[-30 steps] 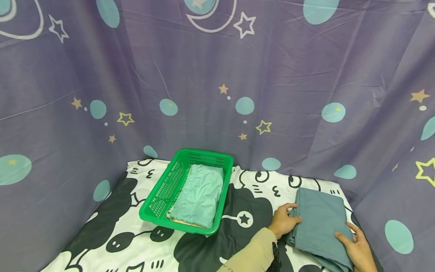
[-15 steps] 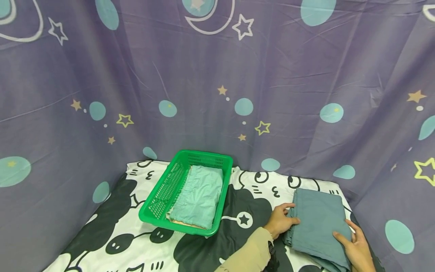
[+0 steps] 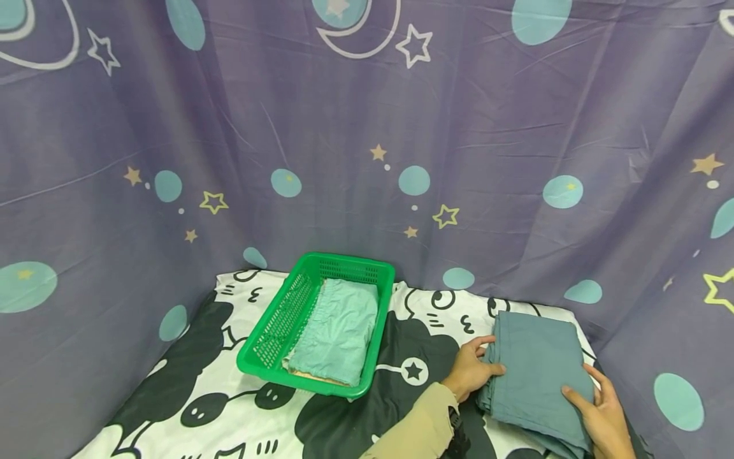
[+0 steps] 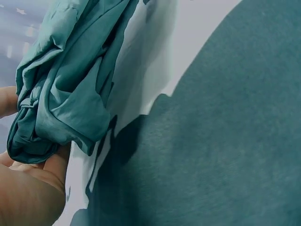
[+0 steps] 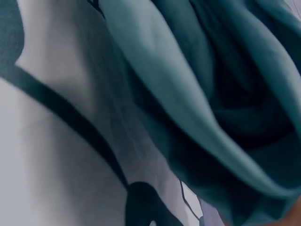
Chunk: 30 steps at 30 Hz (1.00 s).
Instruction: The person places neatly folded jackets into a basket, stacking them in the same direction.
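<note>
A folded grey-blue garment [image 3: 539, 370], in several layers, is at the right of the patterned bedspread in the head view. My left hand [image 3: 471, 371] pinches its left folded edge, thumb on top. At the opposite edge my right hand [image 3: 604, 417] grips it, thumb over the top face and fingers along the side. Bunched layers of the garment [image 4: 66, 94] show close up in the left wrist view, with the left hand's fingers [image 4: 56, 165] beneath them. Loose folds of the garment [image 5: 188, 103] fill much of the right wrist view, where the right hand is nearly all hidden.
A green plastic basket [image 3: 250, 368] stands left of the hands. Inside it lies a folded light-teal garment [image 3: 338, 325] over a peach-coloured layer. The black-and-white bedspread [image 3: 189, 382] runs back to a purple curtain [image 3: 344, 115] with stars and moons.
The folded garment has shifted slightly left and toward the back, with both hands still holding its edges. The basket has stayed in place.
</note>
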### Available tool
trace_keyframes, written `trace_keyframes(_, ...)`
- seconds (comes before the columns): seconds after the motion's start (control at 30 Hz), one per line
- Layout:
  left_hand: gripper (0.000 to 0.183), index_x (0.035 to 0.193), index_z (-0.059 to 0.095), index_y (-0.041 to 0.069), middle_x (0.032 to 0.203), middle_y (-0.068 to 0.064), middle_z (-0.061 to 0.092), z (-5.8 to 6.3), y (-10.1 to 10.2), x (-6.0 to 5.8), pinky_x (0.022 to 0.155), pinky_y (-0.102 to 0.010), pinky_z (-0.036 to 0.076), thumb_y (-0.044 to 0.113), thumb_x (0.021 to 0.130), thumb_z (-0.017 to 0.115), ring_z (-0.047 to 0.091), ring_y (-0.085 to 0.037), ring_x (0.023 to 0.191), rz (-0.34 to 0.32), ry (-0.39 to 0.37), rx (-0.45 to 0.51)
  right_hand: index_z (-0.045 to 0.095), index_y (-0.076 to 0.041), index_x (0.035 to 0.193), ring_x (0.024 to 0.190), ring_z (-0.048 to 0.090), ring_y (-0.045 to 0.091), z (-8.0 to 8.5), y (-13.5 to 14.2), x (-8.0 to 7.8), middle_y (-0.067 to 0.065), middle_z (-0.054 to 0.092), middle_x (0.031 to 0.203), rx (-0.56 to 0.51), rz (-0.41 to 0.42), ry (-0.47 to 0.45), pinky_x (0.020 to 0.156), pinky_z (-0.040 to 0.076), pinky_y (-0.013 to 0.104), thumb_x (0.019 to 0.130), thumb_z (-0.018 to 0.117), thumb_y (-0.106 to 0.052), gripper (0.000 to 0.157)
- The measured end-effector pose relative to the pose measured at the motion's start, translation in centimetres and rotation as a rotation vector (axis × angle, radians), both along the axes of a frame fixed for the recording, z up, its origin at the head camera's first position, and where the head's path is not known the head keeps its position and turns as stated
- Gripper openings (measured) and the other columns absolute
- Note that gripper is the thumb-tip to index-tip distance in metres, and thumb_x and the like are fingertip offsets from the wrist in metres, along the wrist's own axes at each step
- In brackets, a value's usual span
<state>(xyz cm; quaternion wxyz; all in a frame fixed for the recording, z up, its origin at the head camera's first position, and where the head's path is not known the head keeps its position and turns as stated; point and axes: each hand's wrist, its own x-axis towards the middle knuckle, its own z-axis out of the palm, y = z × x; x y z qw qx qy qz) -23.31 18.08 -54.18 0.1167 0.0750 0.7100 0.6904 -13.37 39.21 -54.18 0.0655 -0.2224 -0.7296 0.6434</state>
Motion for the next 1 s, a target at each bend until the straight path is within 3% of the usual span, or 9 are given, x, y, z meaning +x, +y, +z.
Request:
trace_keyframes(0.23, 0.058, 0.118, 0.067, 0.028, 0.112, -0.001, 0.066, 0.8, -0.4, 0.1, 0.083, -0.033, 0.051, 0.000, 0.069, 0.080, 0.061, -0.013, 0.100, 0.014, 0.011, -0.003, 0.015, -0.044, 0.151, 0.085, 0.044, -0.022, 0.9, -0.2, -0.2, -0.001, 0.026, 0.156, 0.008, 0.008, -0.027, 0.068, 0.045, 0.012, 0.086, 0.073, -0.032, 0.088)
trace_keyframes(0.37, 0.058, 0.119, 0.067, 0.028, 0.114, -0.002, 0.065, 1.3, -0.7, 0.1, 0.085, -0.034, 0.051, 0.001, 0.070, 0.081, 0.061, -0.014, 0.103, 0.016, 0.018, -0.017, 0.020, -0.041, 0.151, 0.086, 0.049, -0.019, 0.9, -0.3, -0.1, -0.019, 0.045, 0.137, -0.027, 0.023, 0.044, 0.066, 0.047, 0.015, 0.087, 0.073, -0.025, 0.085)
trace_keyframes(0.47, 0.057, 0.120, 0.066, 0.029, 0.114, -0.001, 0.065, 1.7, -1.0, 0.0, 0.085, -0.034, 0.051, 0.002, 0.071, 0.081, 0.061, -0.014, 0.103, 0.013, 0.023, -0.021, 0.023, -0.039, 0.150, 0.085, 0.053, -0.016, 1.0, -0.4, -0.1, -0.030, 0.047, 0.113, -0.041, 0.029, 0.080, 0.065, 0.049, 0.017, 0.087, 0.073, -0.023, 0.083)
trace_keyframes(0.57, 0.057, 0.119, 0.067, 0.029, 0.114, -0.001, 0.065, 2.0, -1.3, 0.0, 0.084, -0.034, 0.051, 0.003, 0.070, 0.081, 0.060, -0.012, 0.103, 0.017, 0.028, -0.024, 0.020, -0.041, 0.151, 0.085, 0.051, -0.018, 1.3, -0.6, -0.2, -0.019, 0.045, 0.130, -0.010, 0.034, 0.053, 0.066, 0.049, 0.017, 0.087, 0.072, -0.027, 0.084)
trace_keyframes(0.67, 0.057, 0.119, 0.067, 0.029, 0.114, -0.002, 0.065, 2.3, -1.5, 0.1, 0.083, -0.034, 0.051, 0.003, 0.070, 0.081, 0.060, -0.012, 0.101, 0.022, 0.031, -0.024, 0.017, -0.043, 0.151, 0.086, 0.048, -0.021, 1.6, -0.8, -0.2, -0.004, 0.033, 0.148, 0.024, 0.044, 0.016, 0.067, 0.049, 0.016, 0.087, 0.071, -0.031, 0.085)
trace_keyframes(0.77, 0.057, 0.119, 0.067, 0.028, 0.113, -0.003, 0.065, 2.5, -1.8, 0.2, 0.082, -0.034, 0.051, 0.003, 0.070, 0.081, 0.061, -0.013, 0.099, 0.029, 0.034, -0.020, 0.017, -0.043, 0.151, 0.087, 0.046, -0.022, 1.9, -1.1, -0.2, 0.001, 0.030, 0.151, 0.049, 0.051, 0.004, 0.068, 0.048, 0.016, 0.087, 0.071, -0.033, 0.085)
trace_keyframes(0.9, 0.056, 0.119, 0.067, 0.028, 0.113, -0.002, 0.064, 2.8, -2.3, 0.1, 0.081, -0.033, 0.051, 0.004, 0.070, 0.081, 0.060, -0.013, 0.099, 0.031, 0.038, -0.019, 0.020, -0.041, 0.151, 0.087, 0.049, -0.019, 2.1, -1.6, -0.3, -0.015, 0.046, 0.131, 0.045, 0.052, 0.030, 0.067, 0.049, 0.018, 0.087, 0.072, -0.032, 0.083)
trace_keyframes(1.0, 0.056, 0.121, 0.067, 0.026, 0.111, -0.003, 0.065, 3.0, -2.7, -0.1, 0.078, -0.033, 0.051, 0.003, 0.071, 0.080, 0.061, -0.013, 0.095, 0.022, 0.044, -0.002, 0.023, -0.039, 0.150, 0.087, 0.052, -0.017, 2.3, -1.9, -0.4, -0.030, 0.050, 0.110, 0.015, 0.058, 0.073, 0.067, 0.050, 0.018, 0.086, 0.073, -0.027, 0.082)
